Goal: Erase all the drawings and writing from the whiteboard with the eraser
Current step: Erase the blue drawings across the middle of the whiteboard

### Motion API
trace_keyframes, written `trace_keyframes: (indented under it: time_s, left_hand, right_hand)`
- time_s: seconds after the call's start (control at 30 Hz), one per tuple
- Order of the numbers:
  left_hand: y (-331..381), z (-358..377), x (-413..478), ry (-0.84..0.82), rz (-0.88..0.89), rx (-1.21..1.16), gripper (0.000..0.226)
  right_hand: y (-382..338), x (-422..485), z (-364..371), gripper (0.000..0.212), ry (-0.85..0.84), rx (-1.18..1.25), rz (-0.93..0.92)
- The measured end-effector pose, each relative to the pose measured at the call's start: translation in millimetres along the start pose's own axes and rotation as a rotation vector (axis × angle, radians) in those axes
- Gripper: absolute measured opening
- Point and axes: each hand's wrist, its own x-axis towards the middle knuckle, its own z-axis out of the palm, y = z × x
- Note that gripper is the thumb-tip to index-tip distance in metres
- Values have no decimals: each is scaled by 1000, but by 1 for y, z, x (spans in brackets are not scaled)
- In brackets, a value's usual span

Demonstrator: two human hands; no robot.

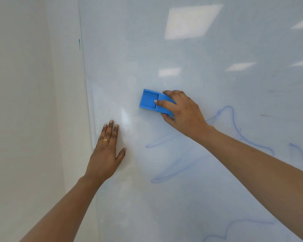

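A glossy whiteboard (191, 49) fills most of the head view. My right hand (180, 110) grips a blue eraser (149, 101) and holds it flat against the board near the middle. Blue marker lines (173, 170) run below and to the right of the eraser, under my right forearm, with more blue scribble (234, 226) near the bottom. Faint red marks (276, 116) show at the far right. My left hand (106, 151) lies flat on the board with straight fingers, lower left of the eraser, a gold ring on one finger.
The whiteboard's left edge (87, 102) meets a plain white wall (28, 102). A small green mark (79, 44) sits on that edge higher up. Ceiling lights reflect in the upper board (192, 21).
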Motion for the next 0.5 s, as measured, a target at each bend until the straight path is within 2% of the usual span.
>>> trace_keyframes:
  time_s: [0.2, 0.33, 0.5]
  left_hand:
    - [-1, 3, -9, -28, 1, -2, 79]
    - [0, 3, -18, -47, -6, -20, 81]
    - [6, 4, -24, -71, -29, -40, 76]
  right_hand:
    - [-39, 1, 15, 45, 44, 88, 151]
    - [-66, -33, 28, 47, 28, 92, 103]
    - [-92, -80, 37, 41, -73, 61, 41]
